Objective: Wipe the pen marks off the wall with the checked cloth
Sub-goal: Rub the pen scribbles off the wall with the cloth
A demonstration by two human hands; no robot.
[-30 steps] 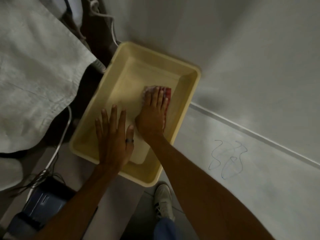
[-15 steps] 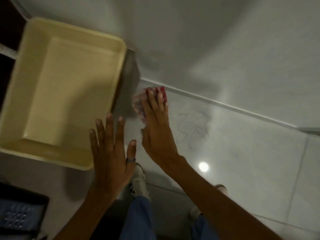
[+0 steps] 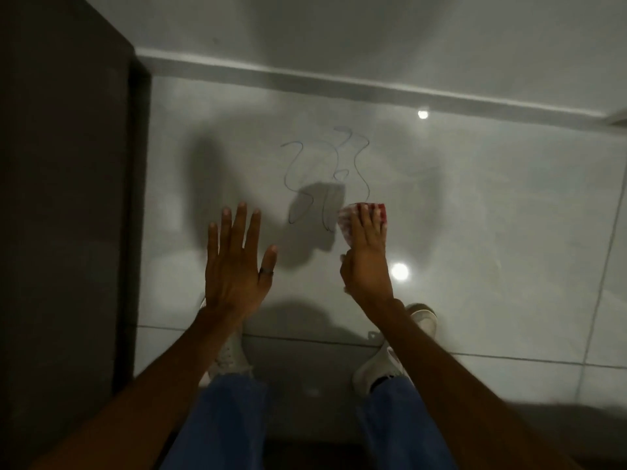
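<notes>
Looping pen marks (image 3: 325, 174) run over a glossy grey tiled surface (image 3: 475, 198) in front of me. My right hand (image 3: 366, 259) presses the red-and-white checked cloth (image 3: 349, 220) flat against that surface, at the lower right end of the marks. Its fingers cover most of the cloth; only the edges above and left of them show. My left hand (image 3: 237, 262) is spread wide with a ring on one finger, holds nothing, and hovers to the left of the marks.
A dark panel (image 3: 64, 198) fills the left side. A pale ledge (image 3: 339, 83) crosses above the marks. My two white shoes (image 3: 380, 364) and blue trouser legs (image 3: 234, 425) show below. Two bright light reflections (image 3: 399, 271) sit on the tiles.
The view swung right, so the yellow tub left the frame. My right hand carried the cloth from the tub to the marks' lower right. My left hand stayed spread beside it.
</notes>
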